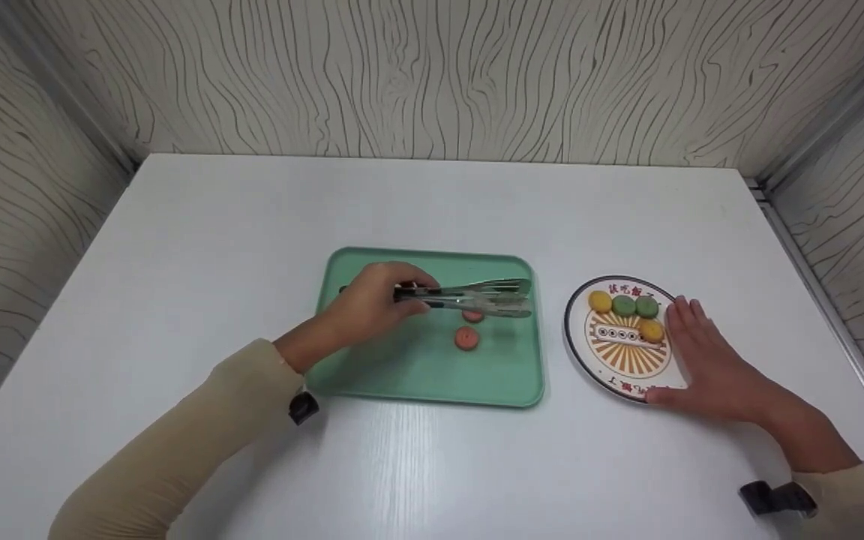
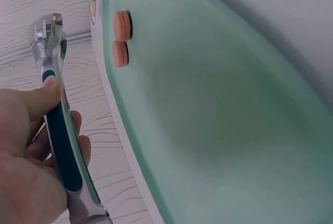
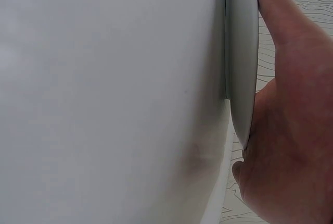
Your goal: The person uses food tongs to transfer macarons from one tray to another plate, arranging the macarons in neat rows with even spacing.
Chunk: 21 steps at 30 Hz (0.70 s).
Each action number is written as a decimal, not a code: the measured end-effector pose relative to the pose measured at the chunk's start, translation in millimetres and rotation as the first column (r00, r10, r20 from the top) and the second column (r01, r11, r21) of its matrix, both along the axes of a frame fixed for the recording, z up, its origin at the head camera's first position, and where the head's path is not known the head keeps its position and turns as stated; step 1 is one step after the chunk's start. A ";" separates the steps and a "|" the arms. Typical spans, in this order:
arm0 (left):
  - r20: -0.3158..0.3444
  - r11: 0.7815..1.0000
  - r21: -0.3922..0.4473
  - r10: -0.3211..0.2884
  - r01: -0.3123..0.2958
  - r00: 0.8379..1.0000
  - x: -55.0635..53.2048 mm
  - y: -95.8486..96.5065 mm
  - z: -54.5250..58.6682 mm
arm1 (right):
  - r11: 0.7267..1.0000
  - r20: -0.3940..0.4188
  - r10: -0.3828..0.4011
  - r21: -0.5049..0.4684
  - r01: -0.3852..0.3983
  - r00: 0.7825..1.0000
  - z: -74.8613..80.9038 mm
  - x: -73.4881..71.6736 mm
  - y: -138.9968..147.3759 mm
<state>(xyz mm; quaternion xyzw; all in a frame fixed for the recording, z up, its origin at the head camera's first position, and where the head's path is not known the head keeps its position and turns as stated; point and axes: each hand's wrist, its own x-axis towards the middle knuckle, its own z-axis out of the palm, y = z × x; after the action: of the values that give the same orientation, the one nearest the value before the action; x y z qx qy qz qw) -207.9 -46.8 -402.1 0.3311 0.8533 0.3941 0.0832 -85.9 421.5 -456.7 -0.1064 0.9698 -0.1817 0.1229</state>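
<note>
My left hand (image 1: 383, 300) grips metal tongs (image 1: 477, 296) with dark handle grips, held over the green tray (image 1: 402, 386). The tong tips point right and stand slightly apart; no macaron shows between them in the head view. Below them on the tray lie two pink macarons, the nearer macaron (image 1: 466, 338) in full sight and the farther macaron (image 1: 472, 316) partly hidden by the tongs. My right hand (image 1: 713, 375) rests at the right rim of a round plate (image 1: 603, 366), fingers extended along the edge and thumb at the near rim.
On the plate sit two yellow macarons, one yellow macaron (image 1: 600, 302) at the left, and two green macarons, one green macaron (image 1: 623, 305) beside it. The white table (image 1: 417, 465) extends around the tray and plate. A wood-patterned panel (image 1: 432, 82) rises behind the table.
</note>
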 end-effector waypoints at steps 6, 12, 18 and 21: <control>-0.003 1.000 -0.008 0.010 -0.010 1.000 -1.0 10.9 1.9 | 1.000 -0.027 0.027 -0.002 -0.027 0.999 -1.1 0.7 2.2; -0.002 1.000 -0.014 -0.002 0.002 1.000 -3.6 23.6 2.4 | 1.000 -0.022 0.022 -0.003 -0.022 1.000 -2.1 0.3 2.4; 0.011 1.000 -0.023 -0.021 0.021 1.000 -5.1 38.5 3.1 | 1.000 -0.023 0.023 -0.002 -0.023 0.999 -2.2 -0.3 1.9; 0.020 0.999 -0.027 -0.024 0.024 1.000 -5.0 45.3 3.6 | 1.000 -0.027 0.025 -0.004 -0.025 0.999 -2.3 -0.6 1.9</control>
<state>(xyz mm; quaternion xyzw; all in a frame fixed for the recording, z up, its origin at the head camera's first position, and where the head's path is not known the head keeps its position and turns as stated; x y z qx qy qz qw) -212.9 -1.5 -398.5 0.3363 0.8538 0.3845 0.1006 -86.5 423.4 -459.0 -0.1214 0.9696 -0.1806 0.1120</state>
